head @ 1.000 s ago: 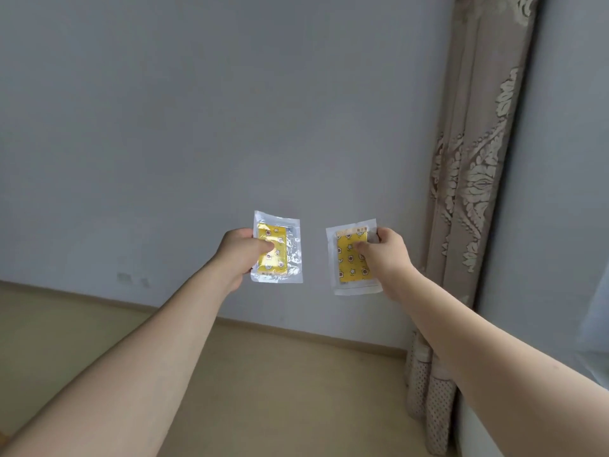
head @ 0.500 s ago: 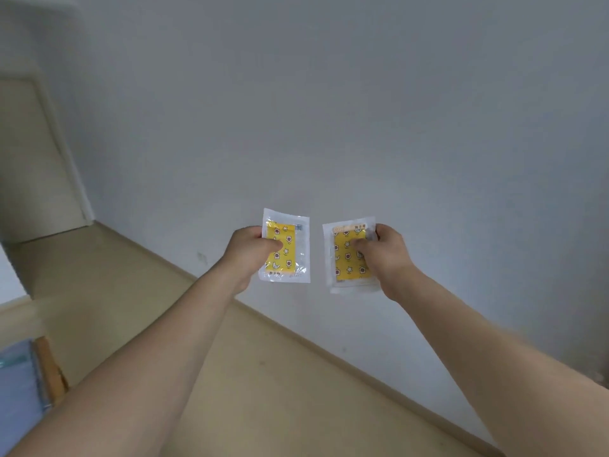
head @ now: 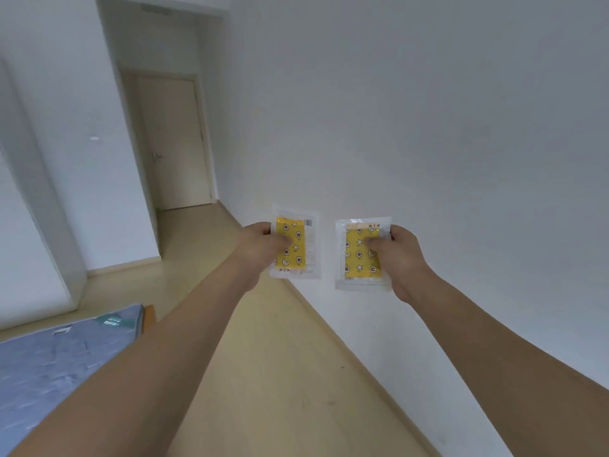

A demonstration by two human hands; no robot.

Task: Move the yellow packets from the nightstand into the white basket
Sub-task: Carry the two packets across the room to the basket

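Both arms are stretched out in front of me at chest height. My left hand [head: 263,247] pinches one yellow packet [head: 298,247] by its left edge, thumb on its patterned face. My right hand [head: 397,255] pinches a second yellow packet [head: 357,255] by its right edge. Both packets are clear sleeves with a yellow patterned insert, held upright and about a hand's width apart. Neither the nightstand nor the white basket is in view.
A white wall [head: 428,127] runs along the right. Pale wood floor [head: 280,374] stretches ahead to a closed door [head: 171,143] at the far left. A grey-blue mattress corner [head: 66,351] lies at the lower left, beside a white cabinet side [head: 33,225].
The view has swung left: the curtain is gone, and the door, hallway and mattress have come into sight. Both hands keep holding their packets in the same pose.
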